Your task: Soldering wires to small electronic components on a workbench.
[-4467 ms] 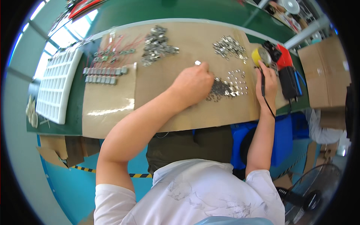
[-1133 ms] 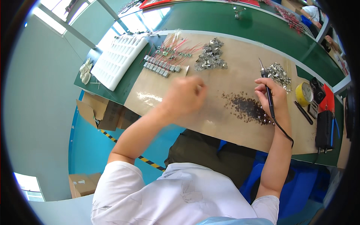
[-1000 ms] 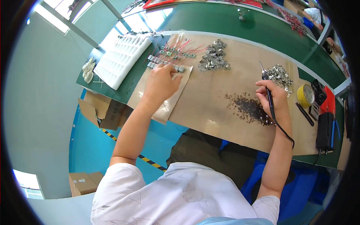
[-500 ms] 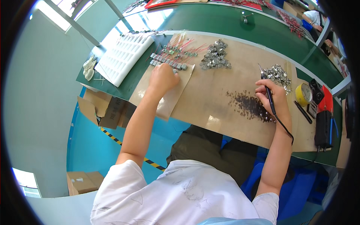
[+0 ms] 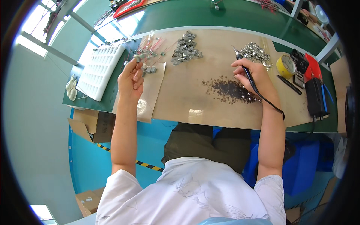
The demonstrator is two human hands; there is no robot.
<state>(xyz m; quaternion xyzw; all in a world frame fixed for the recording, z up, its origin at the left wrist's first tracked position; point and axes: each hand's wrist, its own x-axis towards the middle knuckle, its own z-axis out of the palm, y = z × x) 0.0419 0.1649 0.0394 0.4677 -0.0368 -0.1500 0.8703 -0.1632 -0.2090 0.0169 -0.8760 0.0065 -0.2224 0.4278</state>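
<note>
My left hand point(image 5: 131, 80) is raised near the left side of the brown work sheet, its thumb and fingers pinching a small silvery metal part point(image 5: 137, 57). The exact kind of that part is too small to make out. Beside and behind it lie small grey metal blocks point(image 5: 150, 69) and a tangle of thin red wires point(image 5: 153, 45). On the right, my right hand point(image 5: 253, 73) holds a black corded soldering iron point(image 5: 247, 74) like a pen, its thin metal tip pointing up and away from me. Below that hand spreads a heap of tiny dark brown pieces point(image 5: 230, 90).
A white slotted tray point(image 5: 101, 73) lies at the left. Piles of flat silvery pieces point(image 5: 186, 49) and shiny metal pieces point(image 5: 257, 53) sit farther back. At the right are a yellow tape roll point(image 5: 286, 66), a black pen-like stick point(image 5: 289, 84) and a black box point(image 5: 316, 97).
My left hand has lifted off the row of metal blocks, with a small part now between its fingertips. The whole view has shifted. My right hand still holds the iron.
</note>
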